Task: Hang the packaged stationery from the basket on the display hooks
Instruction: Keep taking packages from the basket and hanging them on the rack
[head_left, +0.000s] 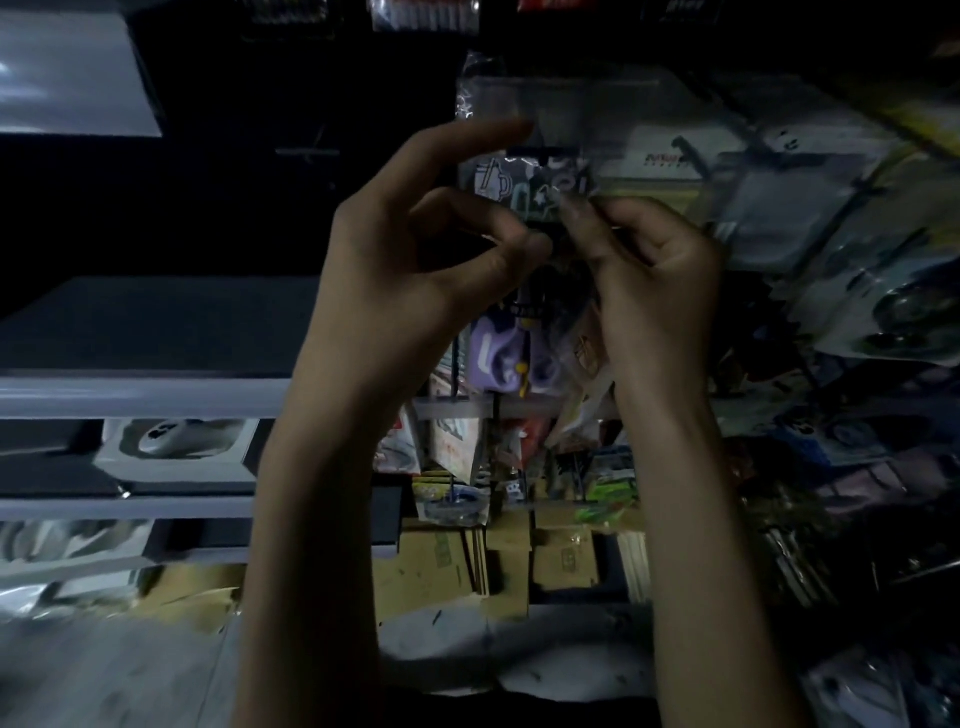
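Dim shop shelving (140, 389) fills the left side, while hanging packaged goods (810, 208) crowd the right and cardboard boxes (452, 556) sit low in the middle. Both hands are raised at the centre. The clear printed packet (519, 182) is held up between them, close under a dark hook bar (540, 151). The right hand (660, 270) has its grip clamped on the packet's right edge. The left hand (410, 265) pinches its lower edge between thumb and bent finger, forefinger lifted.
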